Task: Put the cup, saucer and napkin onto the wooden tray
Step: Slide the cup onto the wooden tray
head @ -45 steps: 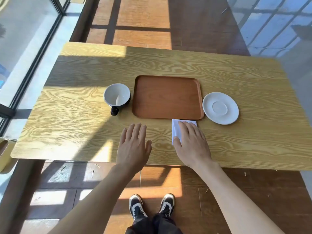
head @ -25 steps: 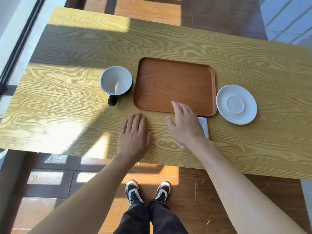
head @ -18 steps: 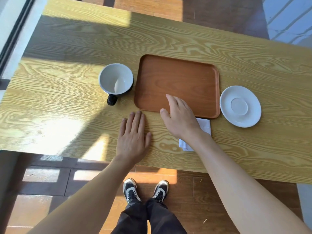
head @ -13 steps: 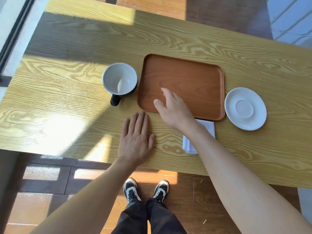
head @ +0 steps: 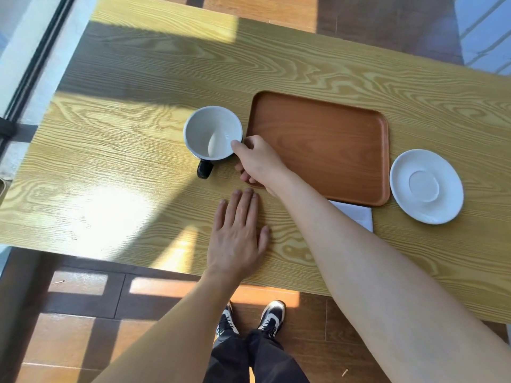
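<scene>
Cup [head: 212,133]: white inside, dark outside, dark handle pointing toward the person; stands upright on the counter [head: 132,172], just left of the tray [head: 326,145], not on it; nothing visible inside. Right hand [head: 258,161]: reaches across the tray's near-left corner, thumb tip touching the cup's right rim, remaining fingers curled below and beside the cup wall; whether they close on the cup cannot be told, and the cup's base rests on the counter. Left hand [head: 237,239]: open, flat, palm down on the counter near its front edge, fingers together, pointing toward the tray corner; holds nothing. Tray: reddish-brown wood, rectangular, rounded corners, raised lip, lying flat at the counter's centre; its surface carries nothing apart from the right hand passing over one corner. Saucer [head: 427,186]: white, round, with a central ring, flat on the counter just right of the tray, close to its near-right corner but apart from it. Napkin [head: 356,214]: white, folded, on the counter against the tray's near edge, partly hidden by the right forearm; whether it slips under the tray lip cannot be told. Counter: pale yellow wood grain, crossed by bands of sunlight and shadow. Floor [head: 83,313]: brown boards below the front edge; two dark-and-white shoes [head: 250,317] and dark trouser legs visible there.
</scene>
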